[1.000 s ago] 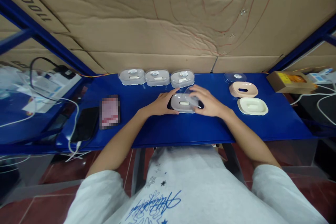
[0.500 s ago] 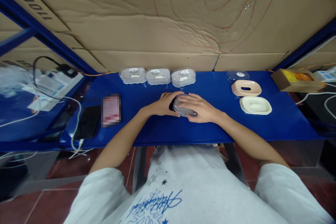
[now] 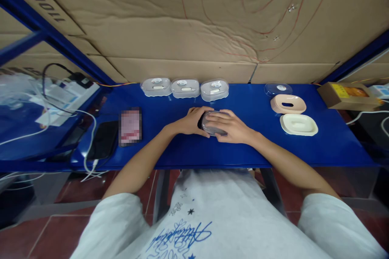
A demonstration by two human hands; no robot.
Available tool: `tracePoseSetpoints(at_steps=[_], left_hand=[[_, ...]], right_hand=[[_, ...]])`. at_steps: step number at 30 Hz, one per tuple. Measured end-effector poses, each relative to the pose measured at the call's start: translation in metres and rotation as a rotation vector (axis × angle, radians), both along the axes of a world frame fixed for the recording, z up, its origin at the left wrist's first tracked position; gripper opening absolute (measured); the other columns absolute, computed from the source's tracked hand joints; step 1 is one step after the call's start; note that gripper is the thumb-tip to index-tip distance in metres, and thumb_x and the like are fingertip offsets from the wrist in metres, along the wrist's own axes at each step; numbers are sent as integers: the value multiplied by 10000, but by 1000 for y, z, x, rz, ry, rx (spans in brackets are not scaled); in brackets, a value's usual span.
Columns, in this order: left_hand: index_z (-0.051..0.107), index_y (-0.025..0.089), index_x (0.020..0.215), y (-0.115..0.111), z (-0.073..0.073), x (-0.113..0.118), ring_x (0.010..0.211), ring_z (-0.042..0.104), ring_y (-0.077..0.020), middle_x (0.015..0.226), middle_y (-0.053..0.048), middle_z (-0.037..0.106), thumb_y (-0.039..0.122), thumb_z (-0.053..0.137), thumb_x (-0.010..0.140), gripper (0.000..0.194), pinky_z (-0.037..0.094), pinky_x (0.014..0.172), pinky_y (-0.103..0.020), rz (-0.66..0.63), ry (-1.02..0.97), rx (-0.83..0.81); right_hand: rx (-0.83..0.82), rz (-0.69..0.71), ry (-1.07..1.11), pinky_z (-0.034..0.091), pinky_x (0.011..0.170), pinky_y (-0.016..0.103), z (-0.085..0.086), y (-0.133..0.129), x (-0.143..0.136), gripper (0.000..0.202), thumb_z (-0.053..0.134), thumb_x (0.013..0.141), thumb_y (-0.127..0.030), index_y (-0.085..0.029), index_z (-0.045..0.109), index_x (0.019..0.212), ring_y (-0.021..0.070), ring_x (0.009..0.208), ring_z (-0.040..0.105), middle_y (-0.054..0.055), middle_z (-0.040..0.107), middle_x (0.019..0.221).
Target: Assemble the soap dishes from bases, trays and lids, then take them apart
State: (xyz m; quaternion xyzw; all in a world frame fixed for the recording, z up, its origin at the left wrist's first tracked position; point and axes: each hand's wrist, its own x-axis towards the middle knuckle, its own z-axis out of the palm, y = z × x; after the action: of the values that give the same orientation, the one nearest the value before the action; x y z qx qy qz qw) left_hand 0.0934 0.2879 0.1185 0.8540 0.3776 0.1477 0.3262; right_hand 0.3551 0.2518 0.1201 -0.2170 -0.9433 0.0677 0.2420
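Note:
A grey oval case with a clear lid [image 3: 207, 120] lies on the blue table in front of me. My left hand [image 3: 195, 121] grips its left end, fingers and thumb curved round it. From the right, my right hand [image 3: 230, 126] wraps over the lid, its fingers across the top. The palms hide part of the case. Three closed clear-lidded cases [image 3: 185, 88] stand in a row behind. To the right are a clear lid [image 3: 278, 89], a pink oval shell [image 3: 298, 104] and a cream oval tray [image 3: 299, 125].
At the left of the blue table [image 3: 182, 153] lie a black phone [image 3: 104, 141], a pink blurred-out item [image 3: 130, 126] and white cables. A cardboard box [image 3: 346, 95] is at the far right. Behind rises a cardboard wall [image 3: 152, 36].
The lid in my hands has gone from tilted to lying flatter on the case, with my right hand still over it. The whole view has shifted slightly.

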Motion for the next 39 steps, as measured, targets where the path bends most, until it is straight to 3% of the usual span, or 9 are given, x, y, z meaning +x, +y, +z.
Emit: tracePoseSetpoints(at_steps=[5,11,16,18,22,26,32,36,39], left_hand=[[347,305,1649,5,-6,0,1566,401,-417,1675,-143,471,727,889,725,1151,228,1298,-583,-4,1,33],[201,307,1736,5,-12,2,1610,342,-404,1756,-150,357,740,721,910,1069,239,1302,-578,-26,115,160],[206,294,1738,4,-14,0,1586,387,-389,1736,-152,393,694,623,1001,938,271,1289,-580,-31,134,198],[206,291,1738,4,-13,1,1578,397,-383,1727,-151,406,681,608,1016,914,279,1284,-576,-28,143,210],[265,301,1725,3,-13,2,1577,391,-381,1699,-145,440,654,563,1049,819,277,1281,-580,-38,173,221],[270,317,1725,3,-13,2,1581,382,-392,1709,-141,425,645,545,1058,792,275,1280,-595,-44,191,227],[289,330,1717,2,-12,2,1584,384,-374,1715,-123,420,607,538,1075,742,282,1284,-572,-60,205,244],[309,318,1711,0,-11,2,1584,386,-372,1715,-130,417,594,529,1082,721,290,1281,-567,-66,220,252],[321,309,1706,0,-10,2,1584,385,-374,1716,-134,415,591,522,1084,712,286,1280,-572,-69,229,256]], right_hand=[[-43,-38,14,344,1248,506,-1,10,1,406,655,1031,-393,-285,686,1421,284,1482,573,81,643,1569],[-131,-56,-21,362,1216,508,11,14,17,383,671,1003,-362,-279,668,1377,298,1479,560,98,627,1570],[-126,-271,-86,347,1235,601,16,20,44,584,716,966,-419,-232,582,1503,393,1559,433,200,428,1701],[-133,-341,-80,371,1229,611,15,23,50,624,675,995,-485,-233,535,1549,395,1566,419,205,427,1692],[-157,-452,-91,450,1189,587,11,28,49,568,604,1032,-505,-251,545,1537,381,1528,476,181,425,1692],[-158,-590,-208,463,1144,652,8,31,50,773,657,993,-503,-212,396,1660,434,1590,360,234,273,1767],[8,-725,-265,189,1214,793,6,44,75,630,622,1004,-410,-362,495,1619,464,1582,302,155,329,1749],[-32,-782,-198,317,1184,717,2,55,88,627,531,972,-235,-286,532,1597,424,1470,451,182,494,1616],[-66,-771,-122,342,1214,651,-5,62,89,696,476,930,-165,-199,462,1625,379,1510,439,192,511,1619]])
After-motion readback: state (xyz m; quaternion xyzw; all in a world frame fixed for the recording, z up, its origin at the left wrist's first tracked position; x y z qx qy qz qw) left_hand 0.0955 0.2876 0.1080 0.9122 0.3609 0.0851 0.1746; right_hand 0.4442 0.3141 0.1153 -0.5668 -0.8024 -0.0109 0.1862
